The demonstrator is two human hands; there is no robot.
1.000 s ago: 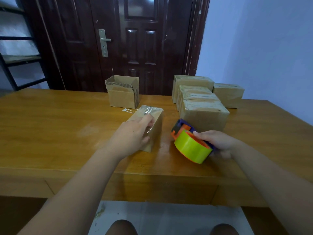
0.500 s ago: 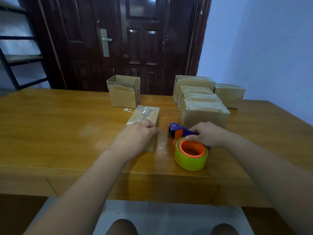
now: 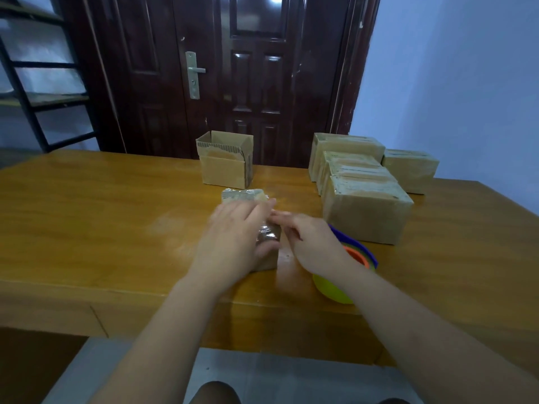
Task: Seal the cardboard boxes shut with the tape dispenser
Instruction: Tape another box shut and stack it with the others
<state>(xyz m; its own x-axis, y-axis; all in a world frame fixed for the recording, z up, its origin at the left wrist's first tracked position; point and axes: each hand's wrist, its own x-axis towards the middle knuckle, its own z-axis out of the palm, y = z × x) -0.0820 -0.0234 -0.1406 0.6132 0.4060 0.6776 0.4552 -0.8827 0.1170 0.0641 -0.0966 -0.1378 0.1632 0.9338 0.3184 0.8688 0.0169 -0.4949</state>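
From the head camera, the person is working at a wooden desk (image 3: 87,217). The left hand (image 3: 233,240) is lying over the top of the small box (image 3: 245,195) at the middle, fingers stretched toward the far end and thumb hooking round its right side, gripping it. The right hand (image 3: 312,240) is holding nothing; its relaxed fingers are reaching to the box's right edge, though blur hides whether they are touching it. The tape dispenser (image 3: 351,256) is lying on the desk just right of that wrist, ungripped. An open box (image 3: 226,163) is standing farther back, and the sealed boxes (image 3: 364,202) are clustering at the far right.

This looks like smoothing the glossy tape down on the small box. The next move probably calls for setting it with the sealed ones, then pulling the open box near.
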